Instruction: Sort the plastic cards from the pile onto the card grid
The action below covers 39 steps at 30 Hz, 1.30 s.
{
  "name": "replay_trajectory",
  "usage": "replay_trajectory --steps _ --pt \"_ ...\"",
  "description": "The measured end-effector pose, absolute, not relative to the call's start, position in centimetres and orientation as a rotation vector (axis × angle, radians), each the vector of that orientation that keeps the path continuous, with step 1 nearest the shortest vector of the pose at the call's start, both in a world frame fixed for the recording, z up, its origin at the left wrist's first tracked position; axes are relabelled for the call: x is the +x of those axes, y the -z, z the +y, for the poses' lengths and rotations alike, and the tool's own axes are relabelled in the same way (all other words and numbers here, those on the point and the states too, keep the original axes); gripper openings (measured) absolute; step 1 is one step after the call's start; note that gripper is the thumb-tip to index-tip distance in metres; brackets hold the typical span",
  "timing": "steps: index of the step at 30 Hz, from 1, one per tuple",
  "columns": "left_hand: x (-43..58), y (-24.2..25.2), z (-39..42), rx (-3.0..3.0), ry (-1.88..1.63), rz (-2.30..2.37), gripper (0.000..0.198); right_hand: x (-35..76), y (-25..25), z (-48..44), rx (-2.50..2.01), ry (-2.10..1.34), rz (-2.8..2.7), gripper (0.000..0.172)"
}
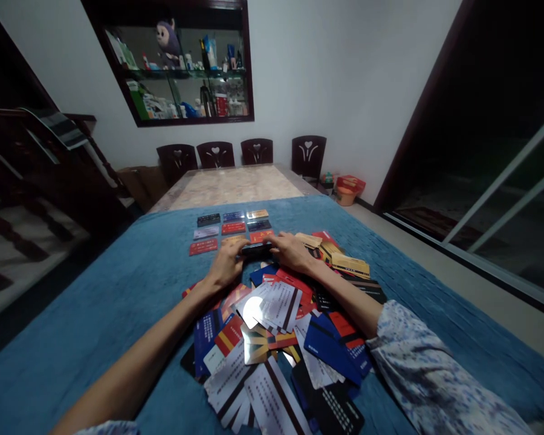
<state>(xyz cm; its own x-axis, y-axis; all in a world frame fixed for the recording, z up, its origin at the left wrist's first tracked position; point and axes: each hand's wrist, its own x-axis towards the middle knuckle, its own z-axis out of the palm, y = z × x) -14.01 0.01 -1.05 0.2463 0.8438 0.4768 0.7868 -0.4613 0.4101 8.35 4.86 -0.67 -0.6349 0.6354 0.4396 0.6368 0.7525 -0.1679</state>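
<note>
The dark card stack (257, 248) is located between the two hands, just in front of the nearest row of the card grid (233, 228). The fingers of the left hand (226, 260) close on one end of the stack; the fingers of the right hand (291, 251) close on the other — the number of cards gripped cannot be told. Completed portion, as judged from the layout: nine card groups stand in three rows of three on the blue cloth (136, 302), which covers the near part of the bench (240, 182). One gold group in the nearest row is partly hidden by the left hand. Outstanding portion: a large loose heap (276, 305) lies beneath and between the forearms, with silver, blue, red, black and gold cards overlapping at mixed angles — by appearance, most cards are not yet arranged.
</note>
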Motion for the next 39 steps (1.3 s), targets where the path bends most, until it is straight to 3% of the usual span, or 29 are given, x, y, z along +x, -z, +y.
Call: replay_trajectory --steps 7,17,39 --pt "-13.7 1.4 -0.3 2.422 -0.940 1.705 0.031 8.5 1.2 5.0 -0.970 -0.002 -2.464 0.038" --pt "-13.5 1.8 -0.3 2.476 -0.805 1.728 0.045 8.5 1.8 5.5 -0.973 -0.018 -2.536 0.055" --pt "-13.8 0.4 -0.3 2.399 -0.930 1.628 0.045 8.3 -0.2 5.3 -0.928 0.096 -2.624 0.055"
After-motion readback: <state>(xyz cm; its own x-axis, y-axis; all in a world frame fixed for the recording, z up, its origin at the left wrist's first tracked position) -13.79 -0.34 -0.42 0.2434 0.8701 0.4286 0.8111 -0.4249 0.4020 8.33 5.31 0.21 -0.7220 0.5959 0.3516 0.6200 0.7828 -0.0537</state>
